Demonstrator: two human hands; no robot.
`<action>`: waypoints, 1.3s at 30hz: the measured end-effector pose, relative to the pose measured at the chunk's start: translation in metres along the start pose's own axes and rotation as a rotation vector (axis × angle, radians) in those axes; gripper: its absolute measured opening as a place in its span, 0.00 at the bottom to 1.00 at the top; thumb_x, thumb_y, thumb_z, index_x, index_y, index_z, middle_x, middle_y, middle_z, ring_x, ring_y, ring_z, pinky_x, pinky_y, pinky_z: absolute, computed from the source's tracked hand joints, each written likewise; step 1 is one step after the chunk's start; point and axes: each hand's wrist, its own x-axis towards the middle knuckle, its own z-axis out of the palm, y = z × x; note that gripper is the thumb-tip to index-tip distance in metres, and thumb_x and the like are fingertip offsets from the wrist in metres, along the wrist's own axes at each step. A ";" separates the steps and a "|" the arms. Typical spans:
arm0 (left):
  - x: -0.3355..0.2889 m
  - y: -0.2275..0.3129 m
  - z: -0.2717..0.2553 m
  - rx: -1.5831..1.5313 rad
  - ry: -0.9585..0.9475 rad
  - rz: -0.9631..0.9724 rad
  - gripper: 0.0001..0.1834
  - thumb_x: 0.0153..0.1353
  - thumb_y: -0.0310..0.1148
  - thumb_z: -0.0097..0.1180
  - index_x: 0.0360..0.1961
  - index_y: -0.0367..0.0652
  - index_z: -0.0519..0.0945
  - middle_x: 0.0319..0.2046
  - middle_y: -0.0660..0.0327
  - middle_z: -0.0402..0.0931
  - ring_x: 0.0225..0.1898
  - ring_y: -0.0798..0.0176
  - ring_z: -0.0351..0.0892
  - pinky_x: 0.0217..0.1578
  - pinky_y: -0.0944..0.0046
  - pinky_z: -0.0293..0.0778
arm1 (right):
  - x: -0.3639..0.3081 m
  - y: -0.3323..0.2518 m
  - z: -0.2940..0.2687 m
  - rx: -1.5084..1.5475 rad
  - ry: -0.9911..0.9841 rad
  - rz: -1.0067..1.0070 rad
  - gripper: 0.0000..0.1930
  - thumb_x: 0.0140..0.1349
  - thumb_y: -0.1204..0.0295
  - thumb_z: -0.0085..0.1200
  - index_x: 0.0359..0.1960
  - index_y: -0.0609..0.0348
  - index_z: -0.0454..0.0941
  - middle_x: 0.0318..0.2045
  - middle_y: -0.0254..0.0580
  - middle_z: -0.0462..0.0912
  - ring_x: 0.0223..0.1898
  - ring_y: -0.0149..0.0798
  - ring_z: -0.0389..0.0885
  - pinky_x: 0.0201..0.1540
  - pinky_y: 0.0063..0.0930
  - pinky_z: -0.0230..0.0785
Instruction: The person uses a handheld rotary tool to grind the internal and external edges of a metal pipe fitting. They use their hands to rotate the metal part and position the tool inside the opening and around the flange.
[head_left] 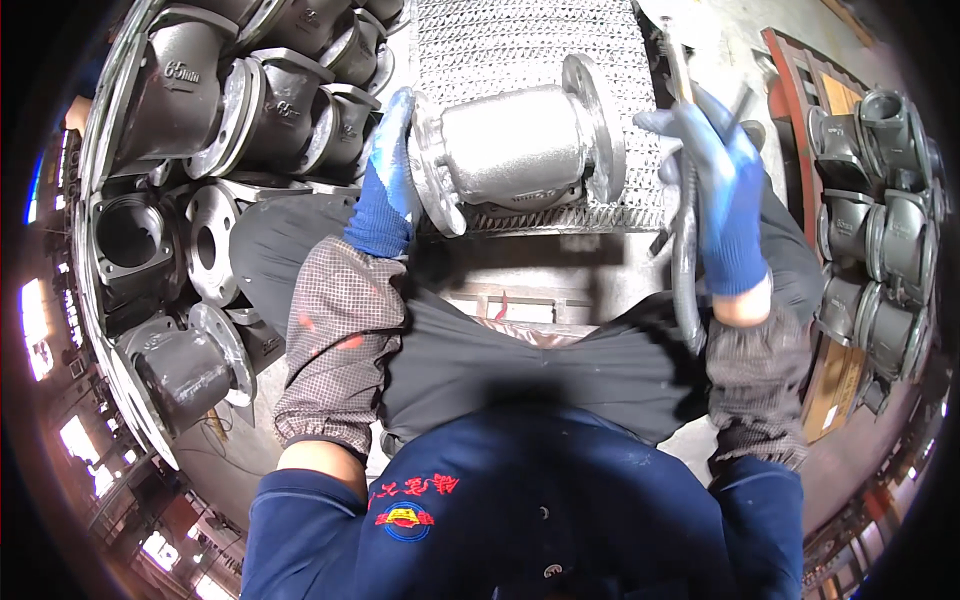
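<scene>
Landmark: the silver-grey cast metal valve body with round flanges at both ends [520,145], lying on its side on a grey woven-mesh work surface [500,45] directly ahead of the person.

Left hand [385,185], in a blue knitted glove, sits at the near-left flange of the valve body; fingers curl round the flange rim and touch it, palm pressed to the flange face. Grip looks firm, not fully wrapped.

Right hand [720,190], also blue-gloved, is just right of the valve body's far flange, apart from it. Fingers closed round a slim metal hand tool [683,70] with a grey flexible hose [686,270] trailing down from it toward the lap. Tool tip points up and away from the valve body; what kind of head it carries cannot be told.

Stacks of dark unpainted cast valve bodies [250,100] lie left of the landmark; more grey ones [880,220] stand to its right.

Judgement: the casting is round and could roll on the mesh, so the left hand should stay braced against the flange while the tool is brought in. Keep the hose clear of the flange edges, and keep the left fingers off the surface being worked.
</scene>
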 end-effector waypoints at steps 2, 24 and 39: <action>0.007 -0.005 -0.021 -0.052 0.016 -0.006 0.20 0.69 0.45 0.47 0.52 0.40 0.72 0.46 0.55 0.76 0.44 0.59 0.80 0.45 0.59 0.79 | -0.045 -0.024 0.008 -0.004 -0.022 -0.040 0.19 0.65 0.71 0.45 0.55 0.69 0.72 0.32 0.41 0.85 0.17 0.22 0.70 0.20 0.16 0.63; -0.027 -0.007 -0.031 0.828 -0.195 0.565 0.19 0.67 0.28 0.43 0.56 0.27 0.69 0.52 0.42 0.72 0.55 0.47 0.72 0.57 0.57 0.67 | -0.094 0.011 0.045 0.352 0.045 0.454 0.17 0.68 0.72 0.40 0.53 0.71 0.70 0.31 0.48 0.84 0.14 0.24 0.71 0.14 0.17 0.59; -0.054 0.019 -0.028 0.457 -0.050 0.341 0.22 0.68 0.23 0.41 0.62 0.29 0.63 0.59 0.51 0.68 0.57 0.55 0.73 0.58 0.62 0.68 | -0.083 0.011 0.042 0.263 -0.071 0.413 0.23 0.67 0.68 0.41 0.59 0.71 0.66 0.29 0.49 0.84 0.14 0.24 0.69 0.16 0.16 0.60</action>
